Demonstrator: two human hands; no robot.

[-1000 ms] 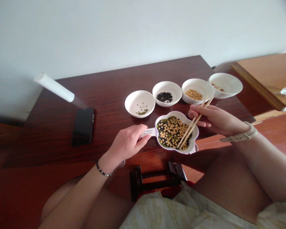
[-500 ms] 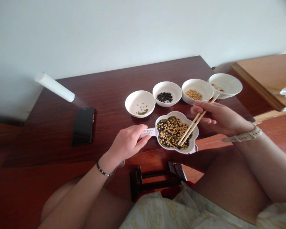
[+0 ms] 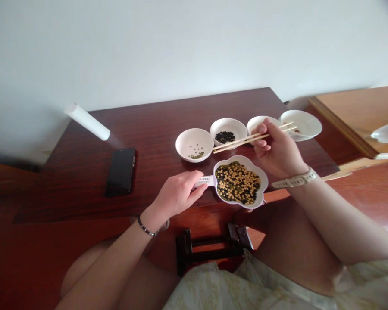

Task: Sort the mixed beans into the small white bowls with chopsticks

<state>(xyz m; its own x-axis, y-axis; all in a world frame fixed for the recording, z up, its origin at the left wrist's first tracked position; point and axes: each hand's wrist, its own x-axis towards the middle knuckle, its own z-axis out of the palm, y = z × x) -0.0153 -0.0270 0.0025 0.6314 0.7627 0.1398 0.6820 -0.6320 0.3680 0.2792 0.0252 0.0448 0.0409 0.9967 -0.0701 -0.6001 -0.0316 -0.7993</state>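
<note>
My left hand [image 3: 181, 193] is closed on the labelled handle of a white, flower-shaped scoop [image 3: 263, 176] at the table's front edge. Mixed yellow, black and green beans [image 3: 237, 183] fill it. Above and right of the scoop, my right hand [image 3: 278, 148] grips a pair of chopsticks [image 3: 239, 143]. Their tips are by the right rim of the leftmost bowl [image 3: 184, 144], which holds a few green beans. Whether a bean is between the tips is too small to tell. Black beans lie in the second bowl [image 3: 229, 124]. My right hand partly hides the third bowl [image 3: 261, 120].
A fourth white bowl [image 3: 305, 122] stands at the right end of the row, with a few pieces inside. On the left of the dark wooden table [image 3: 155, 129] are a black phone [image 3: 120, 172] and a white cylinder [image 3: 88, 122]. A lighter wooden surface [image 3: 358, 107] adjoins at right.
My right hand has lifted the chopsticks out of the scoop and swung their tips up and left toward the leftmost bowl. My left hand still holds the scoop. The camera view has shifted slightly.
</note>
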